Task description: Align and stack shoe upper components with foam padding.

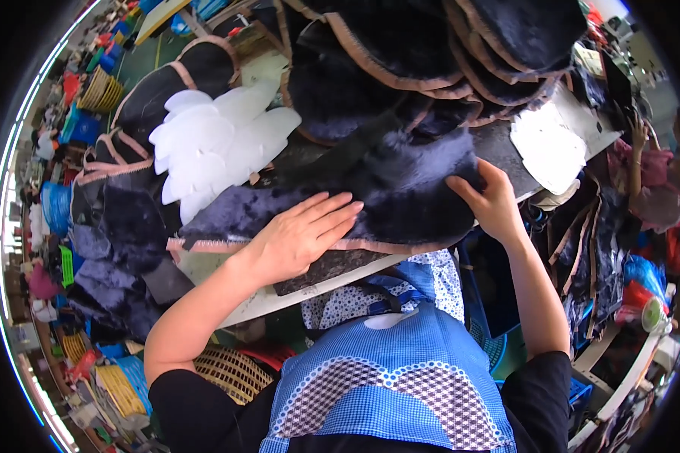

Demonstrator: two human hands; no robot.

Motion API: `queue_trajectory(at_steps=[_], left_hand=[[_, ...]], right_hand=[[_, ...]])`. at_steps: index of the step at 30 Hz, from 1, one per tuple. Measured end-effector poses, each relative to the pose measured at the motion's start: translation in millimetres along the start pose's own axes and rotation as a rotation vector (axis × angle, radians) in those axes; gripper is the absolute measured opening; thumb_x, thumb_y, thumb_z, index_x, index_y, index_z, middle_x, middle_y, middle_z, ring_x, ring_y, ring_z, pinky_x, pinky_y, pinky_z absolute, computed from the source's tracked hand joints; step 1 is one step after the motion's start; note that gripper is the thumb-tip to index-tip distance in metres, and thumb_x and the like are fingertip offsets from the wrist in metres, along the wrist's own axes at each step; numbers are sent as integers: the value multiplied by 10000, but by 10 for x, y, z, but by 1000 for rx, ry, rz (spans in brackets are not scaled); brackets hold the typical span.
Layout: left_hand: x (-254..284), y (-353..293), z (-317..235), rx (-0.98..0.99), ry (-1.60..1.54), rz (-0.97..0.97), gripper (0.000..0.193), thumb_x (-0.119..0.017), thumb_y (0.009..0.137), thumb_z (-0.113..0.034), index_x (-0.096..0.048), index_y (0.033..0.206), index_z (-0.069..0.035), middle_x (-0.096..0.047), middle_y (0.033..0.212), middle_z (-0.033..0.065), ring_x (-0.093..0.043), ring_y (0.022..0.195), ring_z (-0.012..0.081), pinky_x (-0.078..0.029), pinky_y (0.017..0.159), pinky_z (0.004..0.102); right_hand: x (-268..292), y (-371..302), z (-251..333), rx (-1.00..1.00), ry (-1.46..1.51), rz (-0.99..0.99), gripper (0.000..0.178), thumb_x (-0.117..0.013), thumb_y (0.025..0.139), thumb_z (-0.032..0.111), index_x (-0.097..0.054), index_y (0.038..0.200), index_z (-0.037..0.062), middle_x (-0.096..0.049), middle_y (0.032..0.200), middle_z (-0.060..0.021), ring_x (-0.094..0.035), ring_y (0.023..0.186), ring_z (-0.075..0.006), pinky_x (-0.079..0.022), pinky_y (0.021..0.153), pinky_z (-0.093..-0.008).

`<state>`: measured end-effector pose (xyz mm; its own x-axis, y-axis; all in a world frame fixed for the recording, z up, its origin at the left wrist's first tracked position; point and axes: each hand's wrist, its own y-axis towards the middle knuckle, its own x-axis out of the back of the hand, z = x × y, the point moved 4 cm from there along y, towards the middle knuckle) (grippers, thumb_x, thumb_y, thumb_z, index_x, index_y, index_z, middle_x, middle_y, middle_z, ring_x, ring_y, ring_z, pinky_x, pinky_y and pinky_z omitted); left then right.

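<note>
**Dark fur piece under both hands**

Navy fur piece (400, 189) with tan edging lies on the counter (227, 302). Left hand (298, 234) rests flat and open on it; right hand (491, 200) pinches its right end. White foam shapes (211, 140) sit just behind.

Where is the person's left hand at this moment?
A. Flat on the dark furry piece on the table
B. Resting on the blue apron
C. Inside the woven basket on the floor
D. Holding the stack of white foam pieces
A: the left hand lies palm down, fingers stretched out, on the dark furry piece, while the right hand grips that piece's far edge.
</note>
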<state>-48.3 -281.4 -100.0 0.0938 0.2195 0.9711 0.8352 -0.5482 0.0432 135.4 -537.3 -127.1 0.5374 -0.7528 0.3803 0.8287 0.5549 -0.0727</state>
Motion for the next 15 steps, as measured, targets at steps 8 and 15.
queue_trajectory(at_steps=[8,15], left_hand=[[2,430,-225,74,85,-60,769,-799,782,-502,-604,1362,-36,-617,1192,164,-576,1168,352,-438,1078,493],[-442,987,-431,-104,-48,43,1055,-722,814,-623,-354,1527,62,-343,1611,233,-286,1527,394,-211,1263,510]], right_hand=[[-7,172,26,143,-421,17,359,-772,894,220,-685,1162,-4,-707,894,-228,-712,793,-330,-544,726,-400],[-79,217,-61,407,-650,0,383,-783,853,332,-590,872,2,-687,854,-192,-710,783,-383,-574,677,-458]])
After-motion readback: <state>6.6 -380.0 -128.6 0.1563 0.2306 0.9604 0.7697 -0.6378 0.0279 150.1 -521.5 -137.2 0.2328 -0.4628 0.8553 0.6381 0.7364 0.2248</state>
